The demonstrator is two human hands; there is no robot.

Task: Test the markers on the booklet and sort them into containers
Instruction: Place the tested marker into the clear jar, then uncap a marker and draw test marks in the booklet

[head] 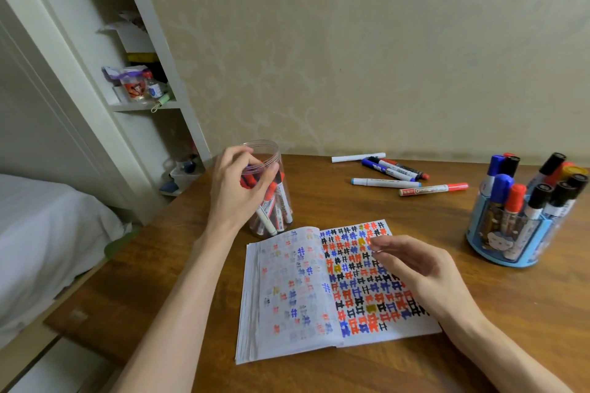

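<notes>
An open booklet [306, 290] lies on the wooden desk, its right page covered in red, blue and black test marks. My left hand [238, 191] reaches into the mouth of a clear plastic jar [277, 201] that holds several red-capped markers. Its fingers and thumb are curled round a red-capped marker [249, 181] just under the rim. My right hand [421, 268] hovers over the booklet's right page, fingers loosely bent and holding nothing. Several loose markers [399, 177] lie at the back of the desk.
A blue rotating holder [510, 249] at the right is packed with black, blue and red capped markers. A white shelf unit [140, 80] with small items stands left of the desk, and a bed [41, 233] is beyond the desk's left edge. The wall is close behind.
</notes>
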